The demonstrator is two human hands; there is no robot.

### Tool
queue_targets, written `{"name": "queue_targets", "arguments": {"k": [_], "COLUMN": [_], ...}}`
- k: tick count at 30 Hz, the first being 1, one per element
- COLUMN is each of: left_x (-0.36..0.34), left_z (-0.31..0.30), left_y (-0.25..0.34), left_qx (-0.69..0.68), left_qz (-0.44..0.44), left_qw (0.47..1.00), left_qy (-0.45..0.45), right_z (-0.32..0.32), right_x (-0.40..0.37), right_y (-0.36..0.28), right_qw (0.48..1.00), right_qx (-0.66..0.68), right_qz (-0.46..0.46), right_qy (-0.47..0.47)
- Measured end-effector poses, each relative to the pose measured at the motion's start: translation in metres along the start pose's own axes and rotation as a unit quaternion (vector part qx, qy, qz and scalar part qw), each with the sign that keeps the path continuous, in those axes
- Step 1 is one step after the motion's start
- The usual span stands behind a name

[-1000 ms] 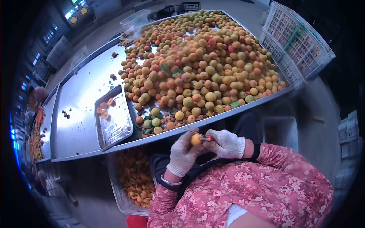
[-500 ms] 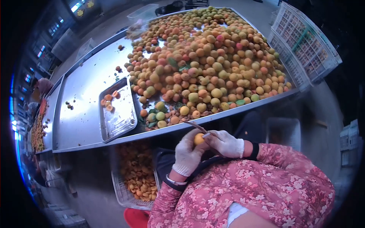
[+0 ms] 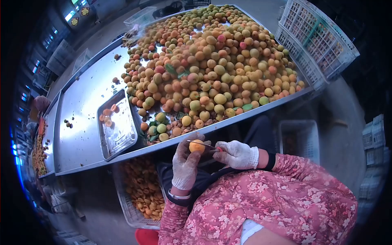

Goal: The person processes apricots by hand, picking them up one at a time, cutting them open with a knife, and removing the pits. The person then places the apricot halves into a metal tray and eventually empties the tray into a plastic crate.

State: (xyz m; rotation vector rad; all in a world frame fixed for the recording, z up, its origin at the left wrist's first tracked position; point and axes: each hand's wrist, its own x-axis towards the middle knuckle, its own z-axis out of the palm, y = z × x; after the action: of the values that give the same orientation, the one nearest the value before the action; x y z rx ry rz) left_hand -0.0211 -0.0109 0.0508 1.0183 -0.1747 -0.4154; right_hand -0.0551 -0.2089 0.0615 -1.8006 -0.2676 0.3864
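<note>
My left hand [image 3: 185,166], in a white knitted glove with soiled fingers, is closed round a yellow-orange apricot [image 3: 196,146]. My right hand [image 3: 239,154], gloved the same way, grips the red handle of a small knife [image 3: 208,145]. The thin blade lies across the upper side of the apricot. Both hands are just in front of the near edge of a metal table [image 3: 92,164]. Beyond them, a large heap of apricots [image 3: 220,77] covers much of the tabletop. Left of the heap, a metal tray [image 3: 119,143] holds several apricot pieces.
Under the table edge stands a crate of halved apricots [image 3: 143,222], with a red container [image 3: 146,237] by it. An empty-looking plastic crate [image 3: 316,141] is at the right. Stacked white crates [image 3: 304,53] stand by the table's right end. A person [image 3: 39,103] is far left.
The two hands have moved a little left and apart. The knife blade, which pointed up past the apricot, now lies across it. The whole view has shifted slightly.
</note>
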Motion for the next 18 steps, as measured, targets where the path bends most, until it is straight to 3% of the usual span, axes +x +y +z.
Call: {"name": "queue_targets", "arguments": {"k": [13,15,18], "left_x": [-0.004,-0.004,-0.002], "left_z": [0.006,0.011,0.017], "left_y": [0.017,0.017,0.017], "left_qx": [0.078,0.129,0.092], "left_qz": [0.007,0.073,0.059], "left_qw": [0.997,0.988,0.993], "left_qy": [0.021,0.037,0.043], "right_z": [0.013,0.022,0.035], "right_x": [0.002,0.007,0.013], "right_y": [-0.003,0.006,0.016], "right_qw": [0.982,0.982,0.982], "right_qx": [-0.177,-0.153,-0.126], "right_qz": [-0.028,-0.058,-0.072], "right_qy": [0.058,0.095,0.119]}}
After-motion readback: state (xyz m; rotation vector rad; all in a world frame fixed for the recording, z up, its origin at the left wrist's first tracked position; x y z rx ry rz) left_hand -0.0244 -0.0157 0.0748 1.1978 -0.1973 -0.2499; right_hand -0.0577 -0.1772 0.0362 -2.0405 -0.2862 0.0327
